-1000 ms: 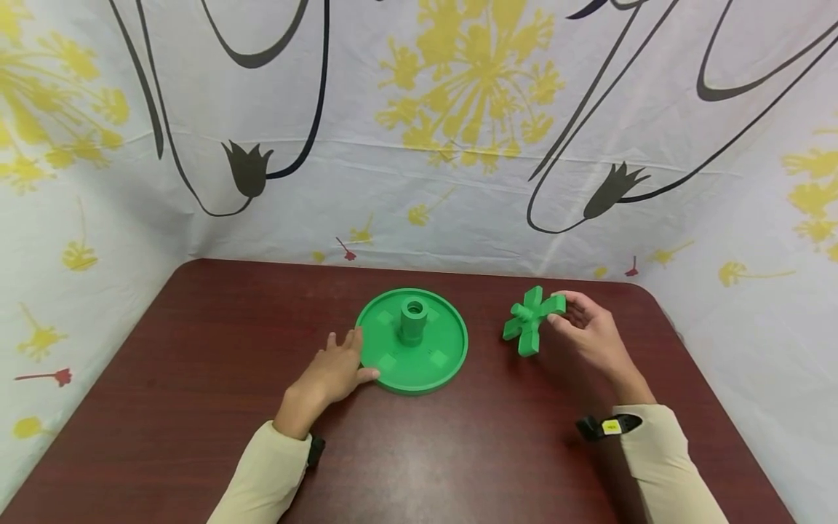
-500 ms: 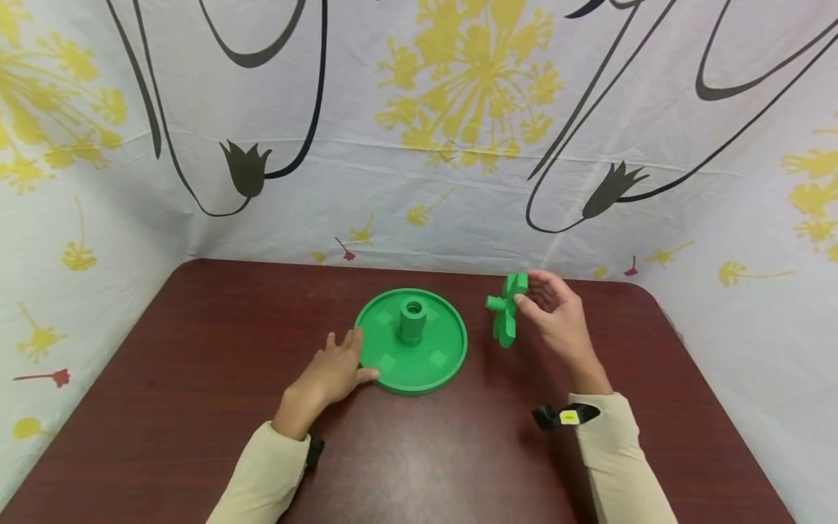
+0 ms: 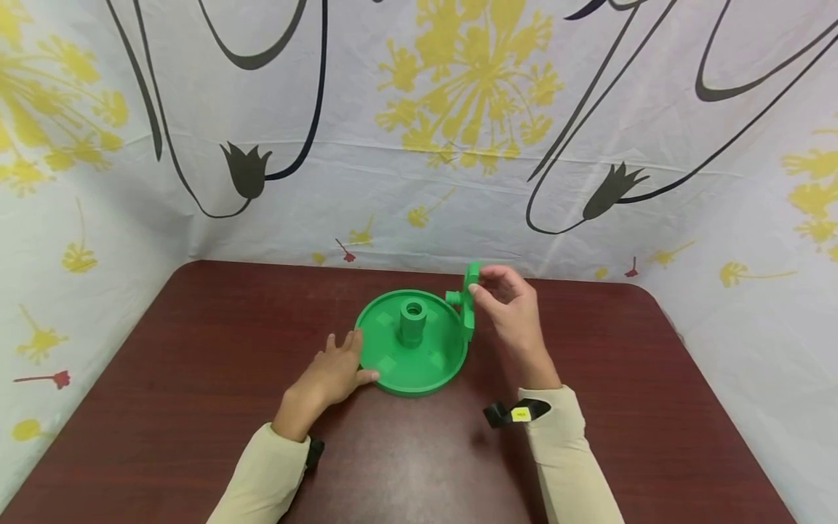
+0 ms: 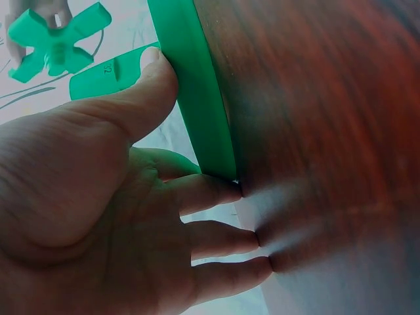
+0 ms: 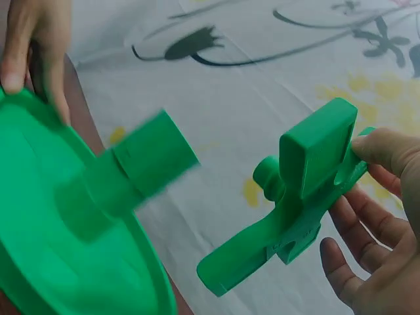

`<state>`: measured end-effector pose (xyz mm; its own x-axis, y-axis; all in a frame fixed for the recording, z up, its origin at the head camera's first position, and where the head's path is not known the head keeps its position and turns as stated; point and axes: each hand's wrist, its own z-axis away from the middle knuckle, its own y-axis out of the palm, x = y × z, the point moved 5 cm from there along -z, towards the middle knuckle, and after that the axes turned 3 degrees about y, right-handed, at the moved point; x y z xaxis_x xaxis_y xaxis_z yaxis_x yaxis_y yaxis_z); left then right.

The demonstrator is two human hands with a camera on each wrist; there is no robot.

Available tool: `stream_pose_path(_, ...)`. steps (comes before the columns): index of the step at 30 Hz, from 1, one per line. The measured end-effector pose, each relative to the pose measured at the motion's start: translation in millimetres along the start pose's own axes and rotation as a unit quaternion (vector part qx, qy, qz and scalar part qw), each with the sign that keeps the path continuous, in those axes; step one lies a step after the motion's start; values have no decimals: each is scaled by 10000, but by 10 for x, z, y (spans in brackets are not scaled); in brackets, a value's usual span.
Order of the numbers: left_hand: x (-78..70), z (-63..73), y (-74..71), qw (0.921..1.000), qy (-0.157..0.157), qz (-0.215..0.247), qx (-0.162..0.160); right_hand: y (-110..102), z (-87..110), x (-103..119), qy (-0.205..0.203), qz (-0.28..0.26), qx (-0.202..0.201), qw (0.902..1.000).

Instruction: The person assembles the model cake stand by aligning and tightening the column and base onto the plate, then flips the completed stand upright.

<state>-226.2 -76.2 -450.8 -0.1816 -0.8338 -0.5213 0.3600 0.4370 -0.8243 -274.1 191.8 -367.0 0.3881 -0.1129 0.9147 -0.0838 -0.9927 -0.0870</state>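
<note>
White printed cloth [image 3: 366,87] is hung behind a red-brown counter [image 3: 419,473], on which a green disc [image 3: 425,371] is laid flat. L hand [image 3: 332,372] is set at its L edge, fingers spread, thumb laid over the rim. By R hand [image 3: 513,313], one arm of a green cross [image 3: 468,309] is pinched btwn thumb & fingers; it's held on edge at the disc's R side, apart from the post [image 3: 412,326], w/ its stub [image 3: 453,298] turned postward. Grip is off-centre, so the cross could prob. be twisted or dropped if knocked vs. the post; disc could be slid if L hand is lifted. Cross's outer face is mostly hidden in head view, disc is cut off in R wrist view, post's marking can't be read for sure.
</note>
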Motion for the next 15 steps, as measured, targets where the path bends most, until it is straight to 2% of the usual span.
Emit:
stream_pose_path(5, 0, -7, -1, 10000, -3, 15, 24, 280, 8, 29, -132, 55, 315, 9994)
stream_pose_path(11, 8, -7, -1, 10000, -55, 30, 47, 498, -7, 68, -200, 639, 653, 9956)
stream_pose_path(15, 13, -7, -12, 10000, -55, 2, 46, 609, -18, 63, -404, 961, 805, 9913)
